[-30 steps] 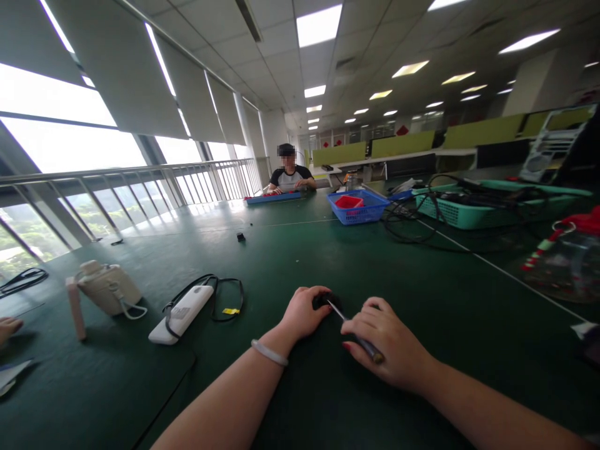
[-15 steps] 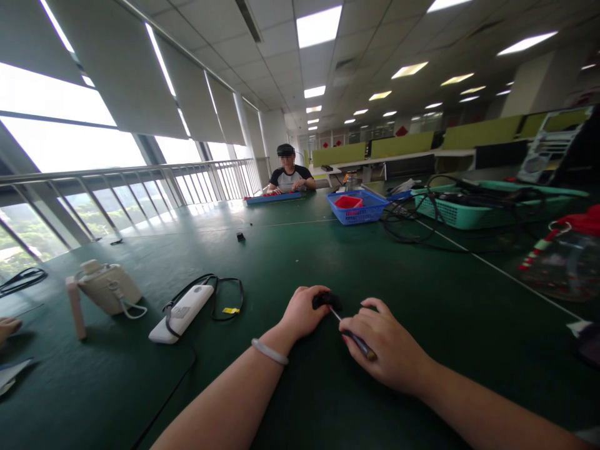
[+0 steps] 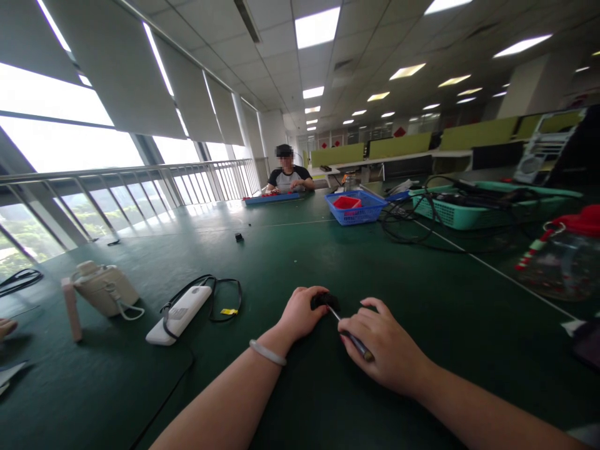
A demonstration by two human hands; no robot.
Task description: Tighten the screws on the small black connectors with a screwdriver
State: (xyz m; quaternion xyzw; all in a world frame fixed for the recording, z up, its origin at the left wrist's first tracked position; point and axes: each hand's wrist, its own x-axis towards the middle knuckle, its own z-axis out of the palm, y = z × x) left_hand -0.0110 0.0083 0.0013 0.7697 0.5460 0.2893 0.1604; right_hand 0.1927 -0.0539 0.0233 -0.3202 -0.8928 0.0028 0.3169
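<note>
Grasping a screwdriver (image 3: 362,350) in right hand (image 3: 382,345), black part (image 3: 330,301) in left hand (image 3: 300,312), could slip and jab if pushed askew.

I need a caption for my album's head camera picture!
Over a green table, left hand holds a small black piece; right hand aims a screwdriver at it.

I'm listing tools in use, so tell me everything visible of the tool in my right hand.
The tool looks like a screwdriver: thin, shiny, metal-looking shaft, dark handle with a brownish butt. Your right hand grips it at a slant above the table, shaft pointing at the black part in your left hand. Whether its tip touches is unclear.
</note>
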